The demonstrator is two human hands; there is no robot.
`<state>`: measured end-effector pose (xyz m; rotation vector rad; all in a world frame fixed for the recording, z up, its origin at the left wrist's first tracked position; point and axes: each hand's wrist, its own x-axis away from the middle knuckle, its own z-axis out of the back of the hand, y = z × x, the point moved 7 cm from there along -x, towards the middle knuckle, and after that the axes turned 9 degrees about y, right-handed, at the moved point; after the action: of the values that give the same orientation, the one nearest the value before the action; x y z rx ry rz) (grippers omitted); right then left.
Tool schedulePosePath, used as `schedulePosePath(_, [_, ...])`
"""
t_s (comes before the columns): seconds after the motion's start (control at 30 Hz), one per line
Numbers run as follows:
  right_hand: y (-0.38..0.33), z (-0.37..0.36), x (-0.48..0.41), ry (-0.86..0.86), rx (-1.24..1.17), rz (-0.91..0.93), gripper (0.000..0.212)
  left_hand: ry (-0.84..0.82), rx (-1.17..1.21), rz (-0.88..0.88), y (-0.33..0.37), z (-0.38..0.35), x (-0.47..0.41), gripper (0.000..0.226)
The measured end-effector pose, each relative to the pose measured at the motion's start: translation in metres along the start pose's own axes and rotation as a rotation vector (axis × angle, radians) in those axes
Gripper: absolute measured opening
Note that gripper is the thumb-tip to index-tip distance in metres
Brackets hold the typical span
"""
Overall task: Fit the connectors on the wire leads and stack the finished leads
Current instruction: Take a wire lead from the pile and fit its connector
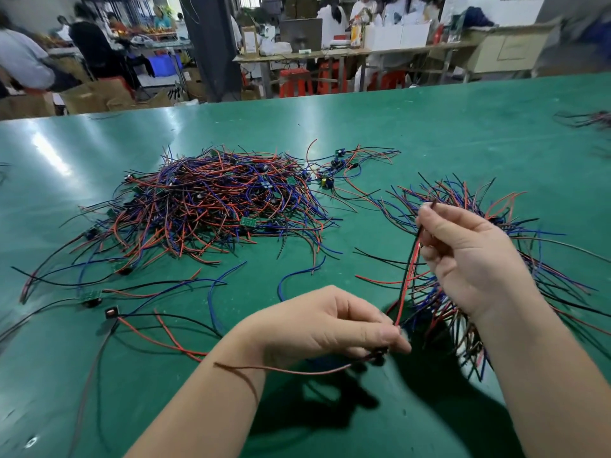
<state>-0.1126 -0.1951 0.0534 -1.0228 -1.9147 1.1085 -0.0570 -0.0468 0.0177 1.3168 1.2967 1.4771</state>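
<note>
While the left hand (pixel 330 325) pinches a dark connector (pixel 378 353), the right hand (pixel 469 259) pinches the red-and-black lead (pixel 408 276); it runs straight.

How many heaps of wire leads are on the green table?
3: a large heap centre-left, a second heap behind the right hand, a small blurred heap at the far right edge. Others may lie out of frame.
</note>
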Motion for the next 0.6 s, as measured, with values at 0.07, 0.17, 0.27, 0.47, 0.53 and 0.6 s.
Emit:
schedulePosePath(0.07, [0.001, 0.0, 0.001, 0.008, 0.007, -0.005, 0.011, -0.021, -0.08, 0.009, -0.002, 0.001, 0.001, 0.014])
schedulePosePath(0.17, [0.002, 0.002, 0.0, 0.032, -0.058, -0.029, 0.01, -0.076, 0.034, 0.011, 0.0, 0.002, 0.004, 0.018])
schedulePosePath(0.27, [0.003, 0.002, -0.002, 0.017, -0.075, -0.086, 0.019, -0.061, 0.163, -0.087, 0.008, 0.01, 0.002, 0.043])
schedulePosePath(0.47, [0.033, -0.021, 0.015, -0.337, 0.239, -0.266, 0.013, 0.39, 0.6, -0.422, 0.035, 0.055, 0.0, 0.044])
schedulePosePath(0.53, [0.043, -0.026, 0.024, -0.479, 0.501, -0.224, 0.006, 0.566, 0.672, -0.47, 0.036, 0.072, 0.006, 0.035])
schedulePosePath(0.6, [0.05, -0.03, 0.033, -0.61, 0.769, -0.146, 0.013, 0.763, 0.675, -0.459, 0.034, 0.085, 0.012, 0.023])
